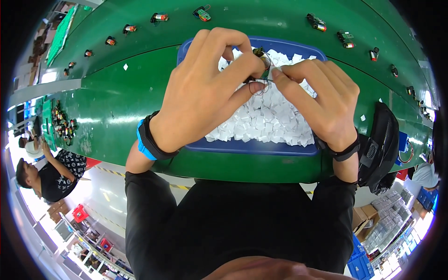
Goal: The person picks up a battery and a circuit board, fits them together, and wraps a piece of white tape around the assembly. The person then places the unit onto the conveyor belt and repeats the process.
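My left hand point(200, 88) is closed on a small electronic assembly point(259, 52) with thin dark wires, mostly hidden behind the fingers. A loop of thin wire point(255, 89) hangs below the left fingertips. Just to the right, my right hand point(322, 98) pinches with thumb and index finger beside the wires. Whether the pinch holds a wire end or a white slip is hard to see. Both hands are above a blue tray point(261, 148) filled with small white paper-like slips point(266, 123).
Small assemblies with cylinders and green boards point(203, 14) lie spaced along the far green table point(112, 102), more point(318, 23) at right. A black bag point(380, 144) rests at the right edge. More parts point(63, 123) are piled at left, near a seated person point(51, 177).
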`<state>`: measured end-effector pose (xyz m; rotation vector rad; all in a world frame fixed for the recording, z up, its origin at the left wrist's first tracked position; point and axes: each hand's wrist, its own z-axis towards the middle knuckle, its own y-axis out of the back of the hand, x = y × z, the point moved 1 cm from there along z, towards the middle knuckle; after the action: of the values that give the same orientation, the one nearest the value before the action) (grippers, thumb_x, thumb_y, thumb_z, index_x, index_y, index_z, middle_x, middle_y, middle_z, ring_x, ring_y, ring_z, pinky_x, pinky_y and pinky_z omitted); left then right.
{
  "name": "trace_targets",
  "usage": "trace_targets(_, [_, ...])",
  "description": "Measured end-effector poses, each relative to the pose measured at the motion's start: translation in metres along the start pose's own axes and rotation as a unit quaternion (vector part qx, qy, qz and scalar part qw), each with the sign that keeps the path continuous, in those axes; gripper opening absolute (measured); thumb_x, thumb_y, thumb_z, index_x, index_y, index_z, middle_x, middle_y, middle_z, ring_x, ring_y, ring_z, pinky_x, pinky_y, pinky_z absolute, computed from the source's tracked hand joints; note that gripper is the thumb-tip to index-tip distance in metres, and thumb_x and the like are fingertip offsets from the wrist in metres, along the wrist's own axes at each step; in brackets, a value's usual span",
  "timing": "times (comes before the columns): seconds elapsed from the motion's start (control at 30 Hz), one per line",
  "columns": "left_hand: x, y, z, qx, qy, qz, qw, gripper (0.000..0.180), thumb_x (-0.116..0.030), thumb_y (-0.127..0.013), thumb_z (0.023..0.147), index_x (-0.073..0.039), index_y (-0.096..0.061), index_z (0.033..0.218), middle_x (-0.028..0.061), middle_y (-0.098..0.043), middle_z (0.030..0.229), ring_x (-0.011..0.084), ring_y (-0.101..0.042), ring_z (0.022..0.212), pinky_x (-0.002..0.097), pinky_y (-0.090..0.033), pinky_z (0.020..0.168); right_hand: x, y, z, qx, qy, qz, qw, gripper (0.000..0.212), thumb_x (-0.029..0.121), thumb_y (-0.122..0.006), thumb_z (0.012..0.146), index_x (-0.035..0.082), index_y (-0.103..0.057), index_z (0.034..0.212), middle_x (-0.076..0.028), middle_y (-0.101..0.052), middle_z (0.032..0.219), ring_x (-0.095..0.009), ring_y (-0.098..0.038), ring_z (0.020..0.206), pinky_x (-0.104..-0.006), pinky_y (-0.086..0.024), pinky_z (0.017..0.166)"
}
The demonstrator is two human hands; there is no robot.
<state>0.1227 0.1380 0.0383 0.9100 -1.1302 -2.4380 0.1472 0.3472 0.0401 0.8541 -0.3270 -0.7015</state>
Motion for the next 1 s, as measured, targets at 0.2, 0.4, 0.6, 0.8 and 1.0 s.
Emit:
trace_targets(0.2, [0.001,-0.004,-0.001,0.000,-0.005,-0.035,0.999,0.023,-0.002,-0.084,0.069,-0.007,-0.068,0.085,0.0083,-0.053,0.116,0.0202,-0.055,0.092,0.0317,-0.048,0.070,0.001,-0.001,-0.002,0.003,0.001,0.002,1.000,0.021,0.006,-0.076,0.066,0.007,-0.071,0.087,-0.001,-0.064,0.078,-0.016,-0.060,0.063,-0.0274,-0.042,0.052])
trace_targets(0.4, [-0.002,0.004,0.002,0.035,-0.016,-0.079,0.996,0.022,-0.005,-0.084,0.068,-0.008,-0.069,0.083,0.0095,-0.052,0.114,0.0206,-0.053,0.087,0.0304,-0.046,0.071,-0.001,0.003,-0.002,0.002,-0.012,-0.006,1.000,0.022,0.006,-0.076,0.066,0.006,-0.072,0.088,-0.002,-0.064,0.079,-0.017,-0.061,0.065,-0.0277,-0.043,0.053])
trace_targets(0.6, [0.006,0.011,-0.003,0.007,-0.002,-0.112,0.994,0.027,-0.010,-0.081,0.077,-0.005,-0.066,0.099,0.0094,-0.054,0.112,0.0178,-0.053,0.084,0.0303,-0.047,0.071,0.002,0.017,0.004,0.010,-0.018,-0.026,0.999,0.024,0.004,-0.076,0.066,0.005,-0.074,0.090,-0.004,-0.066,0.081,-0.019,-0.063,0.067,-0.0279,-0.047,0.057])
trace_targets(0.8, [0.017,0.005,0.000,0.153,0.317,-0.559,0.751,0.031,-0.021,-0.076,0.092,-0.003,-0.062,0.113,0.0032,-0.064,0.099,0.0082,-0.058,0.072,0.0234,-0.048,0.056,-0.001,0.012,0.003,-0.015,-0.003,0.005,1.000,0.023,0.001,-0.079,0.069,0.002,-0.073,0.091,-0.007,-0.069,0.086,-0.019,-0.066,0.069,-0.0271,-0.051,0.060])
trace_targets(1.0, [0.017,-0.001,-0.005,0.129,0.233,-0.472,0.840,0.031,-0.018,-0.070,0.096,-0.001,-0.059,0.119,0.0065,-0.066,0.106,0.0095,-0.062,0.079,0.0224,-0.051,0.055,-0.002,0.013,0.003,0.011,-0.308,0.317,0.897,0.018,0.004,-0.081,0.080,0.000,-0.071,0.094,-0.008,-0.072,0.089,-0.015,-0.069,0.074,-0.0242,-0.053,0.068])
